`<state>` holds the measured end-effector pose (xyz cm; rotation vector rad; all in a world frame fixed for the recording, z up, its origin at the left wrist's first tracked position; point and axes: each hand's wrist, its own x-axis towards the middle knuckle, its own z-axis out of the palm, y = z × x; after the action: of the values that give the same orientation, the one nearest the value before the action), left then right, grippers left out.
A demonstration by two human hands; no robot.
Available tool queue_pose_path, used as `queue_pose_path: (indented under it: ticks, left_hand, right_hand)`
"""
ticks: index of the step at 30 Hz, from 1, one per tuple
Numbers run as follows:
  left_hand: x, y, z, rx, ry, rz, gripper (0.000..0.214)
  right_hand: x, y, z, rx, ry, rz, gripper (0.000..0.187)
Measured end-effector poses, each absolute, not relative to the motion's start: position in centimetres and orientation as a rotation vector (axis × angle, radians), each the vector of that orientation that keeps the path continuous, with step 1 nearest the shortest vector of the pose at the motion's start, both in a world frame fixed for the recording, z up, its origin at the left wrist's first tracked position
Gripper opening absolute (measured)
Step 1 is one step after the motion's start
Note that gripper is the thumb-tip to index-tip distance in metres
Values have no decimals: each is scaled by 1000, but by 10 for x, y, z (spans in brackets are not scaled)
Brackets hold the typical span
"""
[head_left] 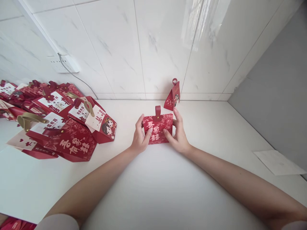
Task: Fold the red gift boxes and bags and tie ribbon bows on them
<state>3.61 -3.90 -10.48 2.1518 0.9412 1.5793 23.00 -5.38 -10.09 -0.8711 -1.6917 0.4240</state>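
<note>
A small red gift bag (158, 127) with pale characters and a short red loop handle stands on the white table (153, 191), just past the middle. My left hand (140, 137) grips its left edge, thumb pressed on the front. My right hand (177, 134) clasps the right edge, thumb on the front too. Behind it, against the wall, a folded red gift bag (173, 95) stands upright with its loop on top.
A pile of flat red gift bags (59, 124) with gold and red handles covers the table's left side. A white wall socket (68, 64) with a cable sits above them. A white sheet of paper (278, 162) lies at the right edge near a grey wall.
</note>
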Motion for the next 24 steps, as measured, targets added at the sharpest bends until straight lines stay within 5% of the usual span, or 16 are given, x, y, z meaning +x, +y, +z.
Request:
queue_pose_path:
  ticks: [10,24]
  left_hand:
    - [35,-21,-103,1209,900,1175,53]
    - [33,-15,-107,1076,834,1198,49]
  right_hand:
    - [239,-27,-111,-731,-1576,1384,53]
    - [243,-22,-114,-804,-1624,1340,54]
